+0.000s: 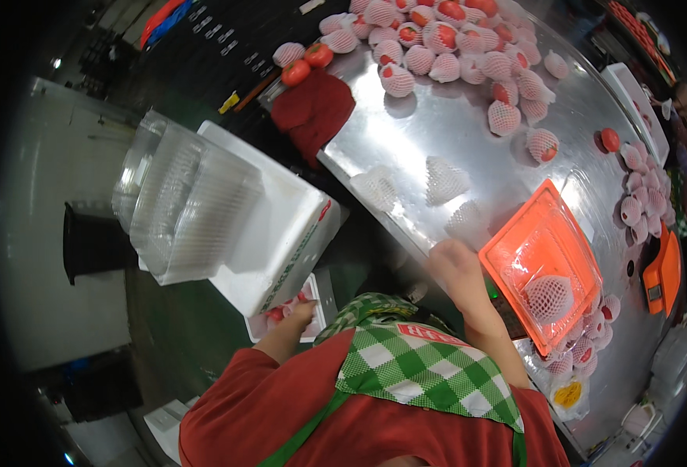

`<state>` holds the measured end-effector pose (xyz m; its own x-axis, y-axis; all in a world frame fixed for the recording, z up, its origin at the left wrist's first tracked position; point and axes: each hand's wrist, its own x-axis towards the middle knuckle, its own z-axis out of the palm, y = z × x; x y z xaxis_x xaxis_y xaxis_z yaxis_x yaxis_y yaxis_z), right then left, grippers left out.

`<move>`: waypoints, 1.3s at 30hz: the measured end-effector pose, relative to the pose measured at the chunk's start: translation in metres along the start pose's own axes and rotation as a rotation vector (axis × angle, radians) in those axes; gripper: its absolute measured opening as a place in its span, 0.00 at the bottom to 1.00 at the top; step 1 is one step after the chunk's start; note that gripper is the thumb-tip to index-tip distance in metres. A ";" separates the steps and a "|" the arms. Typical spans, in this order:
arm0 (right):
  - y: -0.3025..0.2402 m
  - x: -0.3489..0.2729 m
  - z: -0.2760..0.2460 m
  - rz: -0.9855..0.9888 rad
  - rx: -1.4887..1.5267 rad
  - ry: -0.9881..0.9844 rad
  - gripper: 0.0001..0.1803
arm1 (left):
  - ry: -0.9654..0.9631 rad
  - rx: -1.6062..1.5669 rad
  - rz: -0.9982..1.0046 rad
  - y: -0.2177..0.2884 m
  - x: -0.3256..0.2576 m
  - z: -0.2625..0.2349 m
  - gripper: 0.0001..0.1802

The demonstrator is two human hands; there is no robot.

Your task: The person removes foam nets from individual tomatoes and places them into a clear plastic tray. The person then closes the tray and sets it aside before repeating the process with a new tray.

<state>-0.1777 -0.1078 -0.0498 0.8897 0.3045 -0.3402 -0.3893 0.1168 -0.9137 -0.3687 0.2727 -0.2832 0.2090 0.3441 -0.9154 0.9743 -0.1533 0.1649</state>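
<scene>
Left hand [303, 314] reaching over one box [321, 297], right hand [454, 265] blurring near three nets [444, 180], both grips unclear, one crate [254, 253] showing green lettering

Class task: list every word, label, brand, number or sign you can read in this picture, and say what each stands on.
Nothing is clear enough to quote.
Green printing along the white foam box: too slanted and small.
Red patch on the green-and-white checked apron: pale marks, too blurred.
Pale marks on the dark surface at upper left: too small.
</scene>
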 end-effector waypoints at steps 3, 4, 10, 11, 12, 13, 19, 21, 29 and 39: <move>0.002 -0.007 -0.011 -0.043 0.084 0.033 0.05 | -0.580 0.167 0.449 0.114 -0.027 0.044 0.19; 0.002 -0.011 -0.016 -0.049 0.101 0.068 0.04 | -0.665 0.119 0.598 0.186 -0.105 0.048 0.16; -0.019 -0.023 -0.024 -0.083 0.141 0.104 0.05 | 0.117 -0.162 1.475 0.427 -0.136 0.040 0.27; -0.021 -0.024 -0.029 -0.108 0.160 0.088 0.05 | 0.293 -0.159 1.554 0.462 -0.124 0.042 0.31; -0.021 -0.025 -0.033 -0.133 0.185 0.073 0.05 | 0.444 -0.050 1.574 0.489 -0.120 0.045 0.35; -0.021 -0.028 -0.037 -0.155 0.208 0.060 0.06 | 0.667 0.191 1.763 0.514 -0.107 0.045 0.39; -0.030 -0.045 -0.060 -0.233 0.432 0.147 0.07 | 0.796 0.513 1.361 0.610 -0.089 0.062 0.42; -0.026 -0.048 -0.063 -0.262 0.530 0.147 0.08 | 0.735 0.368 1.165 0.630 -0.041 0.047 0.44; -0.033 -0.039 -0.067 -0.297 0.578 0.174 0.09 | -0.270 -0.325 1.086 0.580 -0.098 0.069 0.37; -0.069 0.005 -0.057 -0.040 0.472 0.372 0.24 | -1.218 -0.425 1.248 0.410 -0.252 0.131 0.51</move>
<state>-0.1328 -0.1685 -0.0012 0.8963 -0.0504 -0.4405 -0.3419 0.5540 -0.7591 -0.0327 0.0020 -0.0332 0.7816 -0.6131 0.1152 0.2989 0.5302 0.7935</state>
